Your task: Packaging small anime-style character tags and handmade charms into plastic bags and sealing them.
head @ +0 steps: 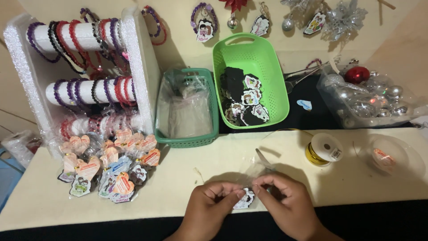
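Note:
Both hands meet at the near edge of the cream table [178, 178]. My left hand [207, 203] pinches a small flat charm [245, 199] with a cartoon picture on it. My right hand [287, 201] pinches a small clear plastic bag [258, 167] that stands up from the charm, with the fingertips touching those of the left hand. The charm sits between the two thumbs, partly inside the bag's lower end as far as I can tell.
A light green basket [267, 76] holds more such charms. A darker green basket [209, 111] holds clear bags. A white stand [142, 67] carries bead bracelets, with packed charms [111, 169] in front. At the right are a cord spool [325, 149], a clear dish [392, 156] and a bag of silver baubles [374, 98].

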